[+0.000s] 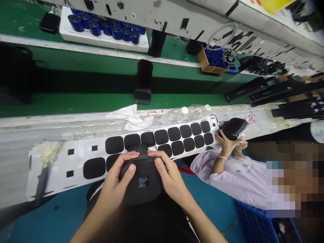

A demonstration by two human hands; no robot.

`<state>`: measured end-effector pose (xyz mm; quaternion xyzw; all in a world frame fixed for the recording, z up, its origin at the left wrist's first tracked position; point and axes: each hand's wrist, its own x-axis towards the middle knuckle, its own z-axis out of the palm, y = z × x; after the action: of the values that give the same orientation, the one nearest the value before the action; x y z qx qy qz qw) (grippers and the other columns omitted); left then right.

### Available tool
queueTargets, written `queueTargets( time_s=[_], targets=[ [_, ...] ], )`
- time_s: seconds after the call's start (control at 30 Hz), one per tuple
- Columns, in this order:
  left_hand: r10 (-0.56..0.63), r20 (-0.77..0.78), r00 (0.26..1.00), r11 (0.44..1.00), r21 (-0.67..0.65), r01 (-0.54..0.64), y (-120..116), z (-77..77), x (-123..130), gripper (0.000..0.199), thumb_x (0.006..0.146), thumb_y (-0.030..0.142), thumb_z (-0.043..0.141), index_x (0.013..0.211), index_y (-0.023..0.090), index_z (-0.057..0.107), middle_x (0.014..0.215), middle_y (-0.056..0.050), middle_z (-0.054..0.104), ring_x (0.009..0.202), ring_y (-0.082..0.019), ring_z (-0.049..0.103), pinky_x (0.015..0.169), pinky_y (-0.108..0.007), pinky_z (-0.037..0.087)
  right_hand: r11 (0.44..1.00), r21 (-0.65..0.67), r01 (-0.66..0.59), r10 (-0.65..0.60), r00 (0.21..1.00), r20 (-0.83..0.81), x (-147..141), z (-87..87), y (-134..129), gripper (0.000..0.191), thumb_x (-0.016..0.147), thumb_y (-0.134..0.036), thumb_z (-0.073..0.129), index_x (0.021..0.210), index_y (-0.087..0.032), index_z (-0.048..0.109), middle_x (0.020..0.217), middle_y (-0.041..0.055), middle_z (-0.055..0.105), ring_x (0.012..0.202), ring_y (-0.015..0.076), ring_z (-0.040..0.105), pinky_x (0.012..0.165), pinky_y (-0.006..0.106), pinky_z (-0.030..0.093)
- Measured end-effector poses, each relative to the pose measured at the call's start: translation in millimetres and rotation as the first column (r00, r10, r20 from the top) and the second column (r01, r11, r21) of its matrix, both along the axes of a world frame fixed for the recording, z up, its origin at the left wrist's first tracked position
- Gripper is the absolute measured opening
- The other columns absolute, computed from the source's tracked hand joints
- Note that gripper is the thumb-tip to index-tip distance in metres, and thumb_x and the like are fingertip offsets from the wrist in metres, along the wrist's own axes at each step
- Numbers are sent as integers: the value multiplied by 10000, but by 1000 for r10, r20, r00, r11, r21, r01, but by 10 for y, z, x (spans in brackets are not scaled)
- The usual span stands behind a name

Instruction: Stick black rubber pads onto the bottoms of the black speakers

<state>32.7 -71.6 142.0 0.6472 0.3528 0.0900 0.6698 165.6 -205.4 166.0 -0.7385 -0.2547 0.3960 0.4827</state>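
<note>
We observe the left hand (pixel 115 179) and right hand (pixel 169 168) closed firmly around a black portable speaker (pixel 143 184), fingers (pixel 158 155) curled over its top edge. The unit is held at the near edge of a white backing sheet (pixel 60 168) bearing black rounded pads (pixel 161 136). Farther along the sheet, a co-worker's hand (pixel 226 143) grips another speaker (pixel 234 129).

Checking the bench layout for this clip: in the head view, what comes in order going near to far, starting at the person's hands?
left hand and right hand on the black portable speaker → white sheet of black pads → clear plastic bottles → second black speaker → white tray of blue cylinders
</note>
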Motion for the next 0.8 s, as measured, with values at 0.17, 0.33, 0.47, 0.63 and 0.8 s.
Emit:
queueTargets(
  time_s=[0.17,0.33,0.47,0.63,0.8],
  targets=[
    [-190,34,981,976,-102,193,6,-50,-188,440,918,515,550,1316,337,492,1503,-45,432,1471,-290,278,1222,-538,223,973,5,-232,228,951,-211,88,1,-239,511,1015,-444,472,1493,-302,363,1597,17,310,1485,177,270,1245,392,215],
    [-323,51,945,939,-104,327,-31,-129,-346,1012,675,463,836,1461,469,199,1632,-34,133,1505,-385,126,1163,-705,168,938,-33,-344,332,925,-185,13,-52,-250,1158,685,-414,870,1556,-276,120,1638,106,116,1510,269,186,1235,461,237],
    [-317,42,947,947,-46,319,-34,-193,-362,966,689,407,802,1459,422,219,1611,-88,164,1470,-420,215,1132,-719,225,930,-14,-367,358,913,-196,18,-59,-230,1168,682,-380,861,1557,-258,98,1635,131,86,1517,271,154,1234,462,220],
    [-443,21,896,891,-104,443,73,-186,-389,938,719,377,771,1458,461,199,1631,-41,82,1509,-397,77,1146,-712,162,887,69,-457,459,853,-249,197,-71,-332,1033,786,-271,765,1577,-304,102,1656,62,60,1529,242,105,1243,473,169],
    [-403,35,915,906,-129,404,127,-118,-404,588,909,473,548,1454,421,334,1613,-13,229,1520,-335,85,1205,-634,119,964,167,-208,241,948,-209,143,-132,-290,446,941,-347,626,1377,-320,534,1512,35,450,1448,208,347,1206,436,284]
  ],
)
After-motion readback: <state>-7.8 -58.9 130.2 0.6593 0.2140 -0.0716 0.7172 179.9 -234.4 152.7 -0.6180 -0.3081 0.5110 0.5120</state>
